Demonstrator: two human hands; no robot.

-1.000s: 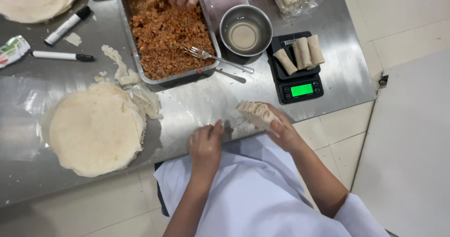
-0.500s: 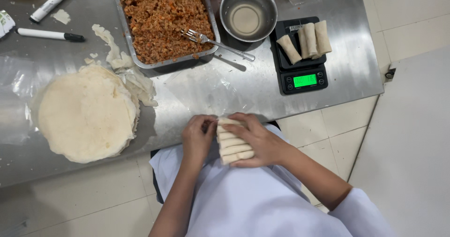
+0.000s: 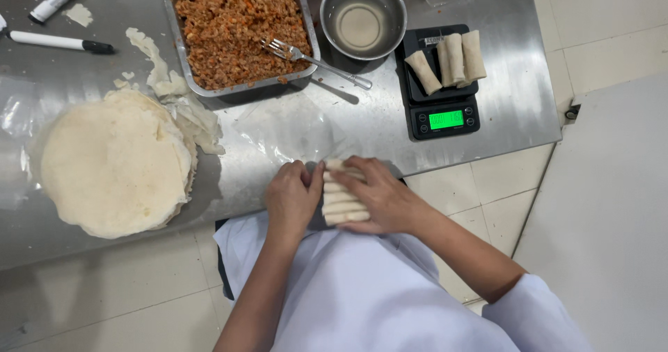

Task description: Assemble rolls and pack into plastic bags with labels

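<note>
One steel bench (image 3: 487,126) carries everything here, and you stand at its near edge in a white coat (image 3: 376,296). On the left of it lies the stack of round wrappers (image 3: 111,164), with torn scraps just beside its far right edge. Far of centre sits the metal tray (image 3: 182,66) of orange-brown filling (image 3: 229,28), a fork (image 3: 313,58) resting with its tines in the filling and its handle out over the rim. To the right of the tray stands a steel bowl (image 3: 327,18) holding a pale liquid, and right of that a black scale (image 3: 445,108) with a lit green display and three finished rolls (image 3: 449,59) lying on its platform. Two markers (image 3: 59,41) lie at the far left.

The rolled wrappers (image 3: 342,193) you are working are at the near edge of the bench, between your hands. Your right hand (image 3: 383,197) lies over them with its fingers curled across the top, gripping the bundle; your left hand (image 3: 292,197) presses against its left end, fingers closed.

The bundle hangs close to the bench edge, so in my judgement a loose grip could let a roll slide off toward your lap or the floor. Squeezing too hard could split the thin skin and spill filling.

Your right hand covers much of the bundle, so you cannot count the rolls surely or see whether their ends are sealed. The tray's far end, a plastic bag at the far right and the far marker are cut off by the frame.
</note>
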